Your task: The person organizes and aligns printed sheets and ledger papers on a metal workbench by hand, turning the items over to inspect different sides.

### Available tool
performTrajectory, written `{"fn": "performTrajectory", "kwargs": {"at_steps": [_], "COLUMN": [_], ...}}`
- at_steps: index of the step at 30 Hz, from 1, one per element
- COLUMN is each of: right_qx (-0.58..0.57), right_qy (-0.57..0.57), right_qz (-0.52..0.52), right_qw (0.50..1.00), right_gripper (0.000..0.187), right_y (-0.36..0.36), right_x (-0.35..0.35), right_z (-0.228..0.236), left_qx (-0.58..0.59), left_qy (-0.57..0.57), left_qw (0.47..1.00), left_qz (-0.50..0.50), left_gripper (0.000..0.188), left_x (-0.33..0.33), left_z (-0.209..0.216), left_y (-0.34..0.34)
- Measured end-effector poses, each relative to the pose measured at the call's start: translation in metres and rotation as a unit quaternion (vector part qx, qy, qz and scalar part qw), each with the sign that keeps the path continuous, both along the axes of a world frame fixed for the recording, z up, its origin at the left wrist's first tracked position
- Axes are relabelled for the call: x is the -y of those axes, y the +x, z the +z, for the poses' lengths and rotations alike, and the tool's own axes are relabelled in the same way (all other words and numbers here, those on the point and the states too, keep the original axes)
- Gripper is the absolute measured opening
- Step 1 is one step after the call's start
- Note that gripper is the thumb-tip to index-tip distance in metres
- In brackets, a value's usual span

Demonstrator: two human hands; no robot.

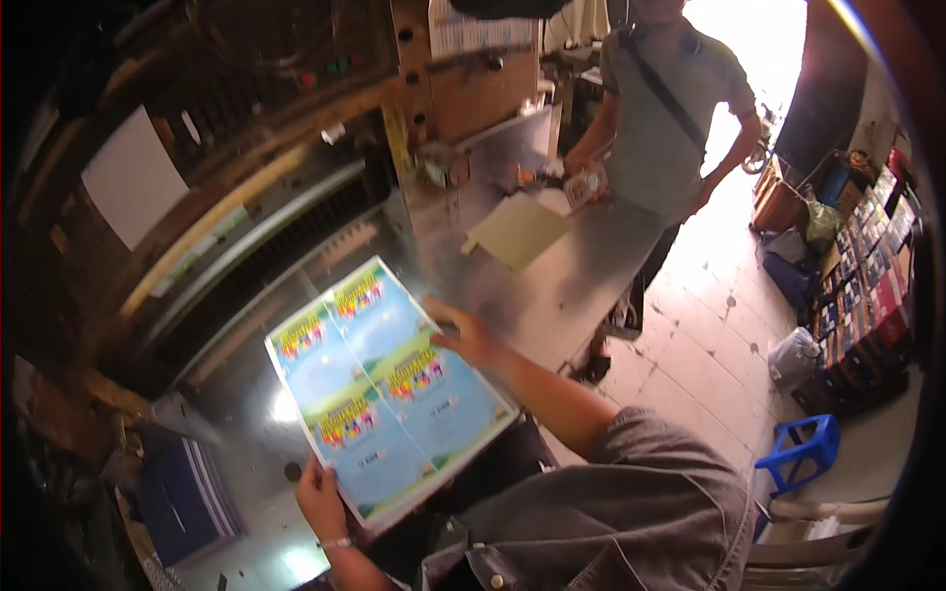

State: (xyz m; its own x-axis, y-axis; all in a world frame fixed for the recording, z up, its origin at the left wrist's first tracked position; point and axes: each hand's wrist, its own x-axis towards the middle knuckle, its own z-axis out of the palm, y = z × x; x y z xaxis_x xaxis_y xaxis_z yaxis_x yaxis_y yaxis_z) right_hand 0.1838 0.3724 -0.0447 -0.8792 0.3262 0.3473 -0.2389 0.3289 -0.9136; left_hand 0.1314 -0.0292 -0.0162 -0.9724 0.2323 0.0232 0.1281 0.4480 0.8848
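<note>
The left hand (320, 497) gripped the lower corner of the sheets (387, 389), fingers closed on the edge; the right hand (471, 337) lay spread against their right edge. The stack sat at frame centre on the metal table (552, 276). Fingertips beneath were hidden. Upper centre lay a card (515, 229); a second person (662, 128) stood beyond it.

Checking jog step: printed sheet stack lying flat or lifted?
Flat: the printed sheet stack rests on the metal table, left hand and right hand at its edges.
</note>
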Motion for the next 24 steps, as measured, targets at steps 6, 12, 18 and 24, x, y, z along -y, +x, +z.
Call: {"fn": "performTrajectory", "kwargs": {"at_steps": [6, 12, 18, 24], "right_qx": [0.012, 0.006, 0.005, 0.011], "right_qy": [-0.022, 0.004, 0.0, 0.019], "right_qz": [0.009, 0.005, -0.006, 0.008], "right_qw": [1.0, 1.0, 1.0, 1.0], "right_gripper": [0.075, 0.075, 0.072, 0.073], "right_y": [-0.003, 0.006, 0.002, 0.0], "right_x": [0.002, 0.009, 0.003, 0.004], "right_z": [0.001, 0.01, 0.005, 0.007], "left_qx": [0.008, 0.045, 0.032, 0.034], "left_qy": [0.044, 0.085, 0.07, 0.088], "left_qw": [0.998, 0.995, 0.997, 0.995], "left_qz": [0.037, 0.029, 0.016, 0.022], "left_gripper": [0.051, 0.05, 0.05, 0.05], "left_x": [0.0, 0.004, -0.002, -0.001], "left_z": [-0.019, -0.017, -0.009, -0.016], "left_y": [-0.002, 0.004, 0.003, -0.001]}}
